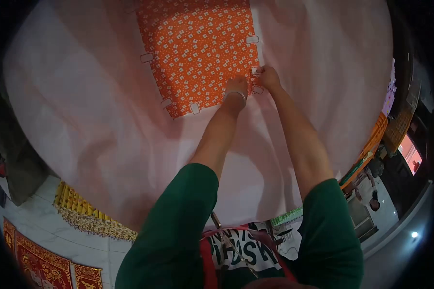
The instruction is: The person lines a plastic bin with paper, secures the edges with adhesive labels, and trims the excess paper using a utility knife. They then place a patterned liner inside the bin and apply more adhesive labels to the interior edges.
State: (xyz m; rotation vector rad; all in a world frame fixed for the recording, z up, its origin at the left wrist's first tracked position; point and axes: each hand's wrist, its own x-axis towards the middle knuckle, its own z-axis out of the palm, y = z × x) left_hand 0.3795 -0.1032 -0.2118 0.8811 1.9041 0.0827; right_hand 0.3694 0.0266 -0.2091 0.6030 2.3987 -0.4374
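An orange cloth or sheet [202, 53] with a small white flower print lies on pale pink fabric [130, 159]. Small pale rectangular pieces with dark outlines, such as one at the left edge [147, 58] and one at the lower edge [194, 108], sit along its border. My left hand [236, 85], with a bracelet at the wrist, rests on the orange print near its lower right corner; its fingers seem to press down, partly hidden. My right hand [268, 77] is closed in a pinch on a small white rectangular piece [255, 71] at the right edge.
Yellow packed bundles [84, 209] stand on the tiled floor at the lower left, near red and gold decorated textiles [46, 257]. An orange basket [373, 135] is beyond the pink fabric's right edge. Another person [369, 190] is farther off at the right.
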